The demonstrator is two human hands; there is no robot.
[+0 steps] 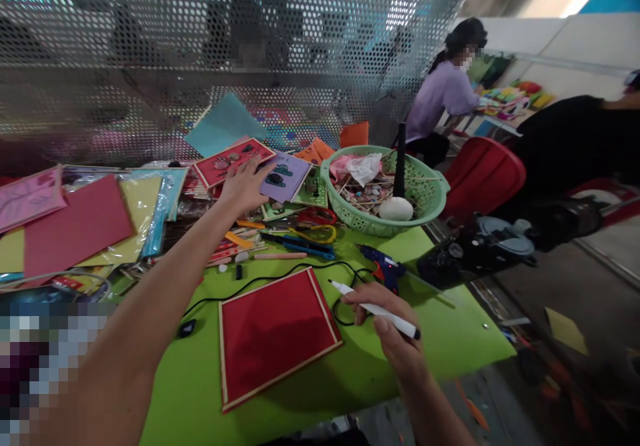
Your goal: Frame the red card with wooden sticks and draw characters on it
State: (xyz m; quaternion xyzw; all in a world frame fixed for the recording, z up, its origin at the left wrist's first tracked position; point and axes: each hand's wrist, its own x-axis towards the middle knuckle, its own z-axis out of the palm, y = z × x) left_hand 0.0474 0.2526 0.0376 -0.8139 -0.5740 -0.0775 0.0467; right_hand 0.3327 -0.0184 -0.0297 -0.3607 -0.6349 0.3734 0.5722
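Observation:
My right hand [393, 326] is closed round a white marker pen [377, 311] with its dark tip bare and pointing up left. It hovers by the right edge of a red card [280, 336] framed with thin wooden sticks, lying on the green table. My left hand [244, 186] stretches to the back, fingers spread, over a red framed picture [213, 165] with stones on it and beside a purple picture [287, 176] with dark shapes. Whether its fingertips press on them I cannot tell. A blue glue gun [379, 259] rests just behind my right hand.
A green basket [340, 216] of sticks and stones stands at the back right. Scissors [320, 234], a cutter [300, 245] and a black cable [273, 276] lie behind the red card. Coloured sheets [80, 226] pile up left. A person in purple [443, 96] sits beyond.

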